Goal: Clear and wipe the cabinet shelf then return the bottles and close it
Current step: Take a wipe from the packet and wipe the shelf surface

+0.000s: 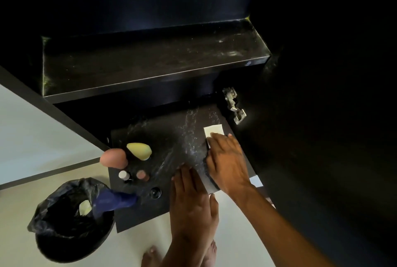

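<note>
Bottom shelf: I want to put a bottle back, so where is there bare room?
The bare strip runs between the yellow sponge and the white wipe, toward the back. The upper shelf is bare throughout. Crowded: the front left, with the pink sponge, small bottles and blue cloth; both hands cover the front right.

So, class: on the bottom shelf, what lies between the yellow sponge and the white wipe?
In the head view, only bare dark shelf streaked with wet smears lies between the yellow sponge and the white wipe; no object sits there.
</note>
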